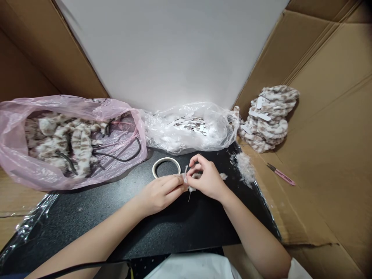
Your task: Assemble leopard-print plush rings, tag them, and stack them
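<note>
My left hand (164, 191) and right hand (207, 177) pinch a small whitish piece (185, 177).
A tape roll (154, 169) lies just beyond them on the black counter (130, 232).

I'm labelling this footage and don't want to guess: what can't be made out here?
All in the head view:
Small white fluffy piece: full shape, covered by the left hand and right hand.
Crumpled clear plastic bag: most contents, blurred by its film.
Translucent pink plastic bag: left end, cut off by the picture's edge.
Flat white tags on the brown-and-white furry bundle: any print, too small.
</note>
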{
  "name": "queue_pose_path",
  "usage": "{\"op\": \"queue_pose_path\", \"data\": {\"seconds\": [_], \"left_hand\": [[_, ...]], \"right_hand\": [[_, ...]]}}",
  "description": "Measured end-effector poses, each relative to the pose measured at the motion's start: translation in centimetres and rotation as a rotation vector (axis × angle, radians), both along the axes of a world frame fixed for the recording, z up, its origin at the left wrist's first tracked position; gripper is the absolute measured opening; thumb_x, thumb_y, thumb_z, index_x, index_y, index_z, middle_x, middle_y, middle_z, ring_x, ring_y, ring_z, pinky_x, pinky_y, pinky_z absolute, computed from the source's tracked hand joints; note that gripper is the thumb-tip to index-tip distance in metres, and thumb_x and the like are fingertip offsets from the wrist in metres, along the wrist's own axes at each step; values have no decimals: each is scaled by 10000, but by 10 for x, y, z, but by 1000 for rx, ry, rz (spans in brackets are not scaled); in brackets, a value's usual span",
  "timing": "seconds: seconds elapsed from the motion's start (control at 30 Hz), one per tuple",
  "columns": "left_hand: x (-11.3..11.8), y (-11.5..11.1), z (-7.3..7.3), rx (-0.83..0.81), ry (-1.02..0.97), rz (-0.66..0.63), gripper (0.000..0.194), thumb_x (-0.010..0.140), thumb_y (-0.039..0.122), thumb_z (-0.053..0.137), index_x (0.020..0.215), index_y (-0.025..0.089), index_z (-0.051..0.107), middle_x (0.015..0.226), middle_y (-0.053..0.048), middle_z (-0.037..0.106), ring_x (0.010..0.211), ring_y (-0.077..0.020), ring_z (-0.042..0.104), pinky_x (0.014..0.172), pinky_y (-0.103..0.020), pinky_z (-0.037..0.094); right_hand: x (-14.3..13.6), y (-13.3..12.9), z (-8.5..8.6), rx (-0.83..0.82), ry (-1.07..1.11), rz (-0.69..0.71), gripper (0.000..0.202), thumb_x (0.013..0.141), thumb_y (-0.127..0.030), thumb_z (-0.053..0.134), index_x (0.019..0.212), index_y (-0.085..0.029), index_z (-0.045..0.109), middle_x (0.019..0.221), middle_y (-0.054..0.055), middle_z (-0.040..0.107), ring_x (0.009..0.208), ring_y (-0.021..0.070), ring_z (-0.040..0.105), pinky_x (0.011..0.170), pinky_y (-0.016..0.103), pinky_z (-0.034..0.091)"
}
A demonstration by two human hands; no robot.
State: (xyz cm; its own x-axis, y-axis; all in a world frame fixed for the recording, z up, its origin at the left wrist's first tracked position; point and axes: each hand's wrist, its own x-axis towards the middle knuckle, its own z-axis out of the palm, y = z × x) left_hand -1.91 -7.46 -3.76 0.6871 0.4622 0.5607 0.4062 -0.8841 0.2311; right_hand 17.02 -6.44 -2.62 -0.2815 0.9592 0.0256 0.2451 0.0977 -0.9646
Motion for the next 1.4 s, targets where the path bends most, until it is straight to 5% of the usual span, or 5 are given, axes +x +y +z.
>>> {"op": "queue_pose_path", "data": {"seconds": [0.23, 0.57, 1.1, 1.27, 1.4], "left_hand": [[-2, 0, -5, -62, 7, -8, 189, 976, 166, 403, 948, 123, 585, 795, -56, 682, 702, -127, 657, 646, -211, 550], [-5, 2, -5, 211, 5, -13, 135, 940, 111, 480, 1015, 112, 592, 844, -78, 673, 761, -148, 659, 669, -238, 545], [2, 4, -17, -62, -156, 151, 115, 917, 165, 546, 980, 163, 643, 925, -66, 676, 810, -134, 663, 694, -223, 551], [4, 4, -10, -125, -298, 124, 59, 884, 144, 594, 872, 149, 652, 845, -51, 694, 741, -114, 676, 662, -200, 557], [4, 3, -6, -180, -328, 137, 54, 869, 161, 618, 851, 152, 668, 829, -49, 704, 720, -118, 680, 637, -202, 555]], "right_hand": [[-3, -3, 2, 64, -83, -58, 249, 638, -118, 577, 803, -234, 432, 631, -53, 635, 569, 126, 593, 586, 234, 444], [-4, 10, -9, -416, 440, -79, 440, 547, -146, 640, 805, -243, 296, 522, -92, 629, 409, 85, 497, 463, 188, 379], [-12, -3, -4, 111, -125, -247, 217, 693, -188, 585, 757, -234, 384, 622, -40, 590, 567, 122, 541, 600, 245, 429], [-14, -3, -9, 97, -41, -254, 236, 696, -194, 595, 773, -237, 376, 646, -34, 592, 600, 128, 563, 591, 237, 435], [-14, 1, -15, -81, 230, -194, 338, 656, -192, 629, 788, -244, 322, 619, -61, 608, 531, 105, 547, 567, 235, 446]]}}
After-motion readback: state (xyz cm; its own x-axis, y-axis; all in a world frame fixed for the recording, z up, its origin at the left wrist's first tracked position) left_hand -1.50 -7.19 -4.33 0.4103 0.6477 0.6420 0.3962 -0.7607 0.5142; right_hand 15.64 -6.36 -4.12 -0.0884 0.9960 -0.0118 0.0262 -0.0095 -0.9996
